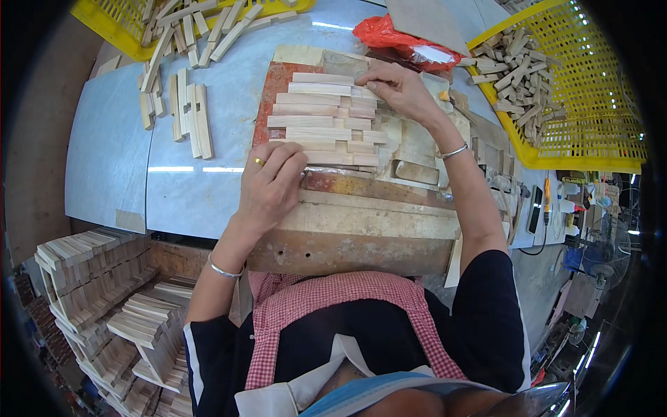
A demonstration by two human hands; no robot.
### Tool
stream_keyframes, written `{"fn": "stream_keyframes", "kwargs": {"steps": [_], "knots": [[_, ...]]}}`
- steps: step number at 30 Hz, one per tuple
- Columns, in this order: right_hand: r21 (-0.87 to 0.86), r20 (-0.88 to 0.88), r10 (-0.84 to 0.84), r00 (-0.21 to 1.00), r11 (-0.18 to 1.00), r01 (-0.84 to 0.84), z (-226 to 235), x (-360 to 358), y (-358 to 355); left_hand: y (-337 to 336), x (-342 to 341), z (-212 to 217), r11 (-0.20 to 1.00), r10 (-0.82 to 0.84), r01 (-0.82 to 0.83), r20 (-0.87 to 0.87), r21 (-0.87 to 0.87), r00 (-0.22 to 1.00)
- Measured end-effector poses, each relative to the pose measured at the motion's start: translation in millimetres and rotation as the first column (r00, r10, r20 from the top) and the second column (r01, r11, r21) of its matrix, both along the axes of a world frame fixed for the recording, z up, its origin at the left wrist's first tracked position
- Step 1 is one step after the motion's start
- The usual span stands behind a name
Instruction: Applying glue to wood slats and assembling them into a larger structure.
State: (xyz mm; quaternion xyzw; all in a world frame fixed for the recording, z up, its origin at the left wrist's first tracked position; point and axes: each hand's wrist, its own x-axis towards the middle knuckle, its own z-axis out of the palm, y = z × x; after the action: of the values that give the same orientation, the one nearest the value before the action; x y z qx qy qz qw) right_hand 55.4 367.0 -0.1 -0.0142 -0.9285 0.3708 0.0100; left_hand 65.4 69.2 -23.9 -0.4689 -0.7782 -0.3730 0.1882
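- Right hand (397, 85), fingers nearly closed, was at the far stick (323, 78)!
- Left hand (272, 182) curled beside the near stick (340, 158)!
- Whether either gripped, I couldn't tell.
- Middle sticks (301, 121) lay staggered!

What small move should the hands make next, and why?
Probably a light leftward nudge on the farthest wooden strip with the right hand, which is at its right end: the row's left ends are staggered, this one lying farther right than several others. The left hand, at the near left corner, could perhaps steady the row.
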Motion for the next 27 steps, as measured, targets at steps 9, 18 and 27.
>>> {"fn": "stream_keyframes", "kwargs": {"steps": [9,18,27], "knots": [[0.082,0.015,0.023,1.000,0.996,-0.024,6.1,-3.8,2.9,-1.8,0.6,-0.9,0.991,0.031,-0.045,-0.107,-0.129,0.994],[0.330,-0.070,0.197,0.978,0.930,-0.163,26.3,-109.5,-45.0,-54.6,-54.0,-18.2,0.887,0.457,-0.461,0.174,-0.023,0.872],[0.722,-0.197,0.392,0.899,0.678,-0.137,-34.7,-232.3,-106.1,-71.6,-67.0,-38.4,0.667,0.710,-0.660,0.026,-0.345,0.703]]}}
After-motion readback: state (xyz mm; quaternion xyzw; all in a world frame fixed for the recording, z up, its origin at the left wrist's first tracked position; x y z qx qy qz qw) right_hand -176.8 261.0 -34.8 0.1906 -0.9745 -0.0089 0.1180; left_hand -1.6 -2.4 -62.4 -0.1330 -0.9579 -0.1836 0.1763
